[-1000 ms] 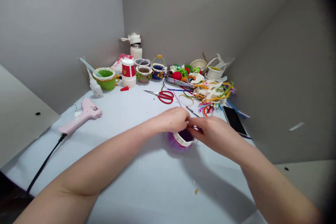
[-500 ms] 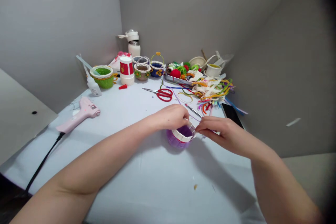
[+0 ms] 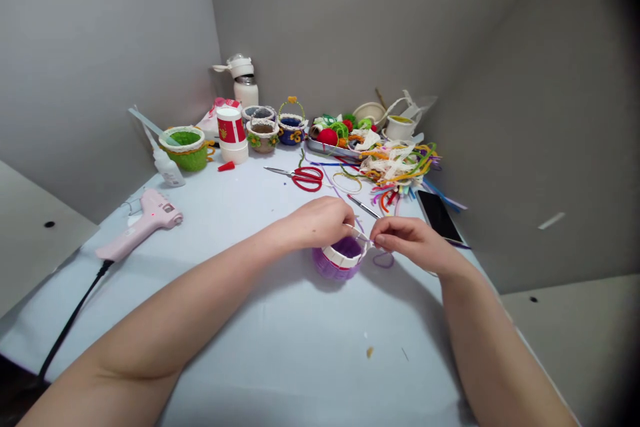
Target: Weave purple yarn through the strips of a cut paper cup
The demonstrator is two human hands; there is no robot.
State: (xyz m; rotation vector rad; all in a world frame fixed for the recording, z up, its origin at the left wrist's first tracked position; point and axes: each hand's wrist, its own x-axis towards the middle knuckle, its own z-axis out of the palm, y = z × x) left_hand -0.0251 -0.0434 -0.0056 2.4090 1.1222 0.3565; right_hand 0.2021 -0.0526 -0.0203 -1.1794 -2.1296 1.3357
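A small purple cup (image 3: pixel 337 261) with a white and red rim stands on the white table (image 3: pixel 280 340) in the middle. My left hand (image 3: pixel 320 220) rests on its far rim with the fingers curled over the edge. To the right, my right hand (image 3: pixel 407 240) pinches a thin purple strand (image 3: pixel 383 259) beside the rim; the strand loops onto the table below the hand.
A pink glue gun (image 3: pixel 143 221) with a black cord lies at the left. Red scissors (image 3: pixel 303 177), several decorated small cups (image 3: pixel 263 133), a green cup (image 3: pixel 184 147), a glue bottle (image 3: pixel 165 167), a tray of yarn (image 3: pixel 340 137), pipe cleaners (image 3: pixel 400 170) and a phone (image 3: pixel 437 215) fill the back.
My right hand has drawn away from over the cup to its right side, and the cup's rim is now in view. The camera has shifted a little.
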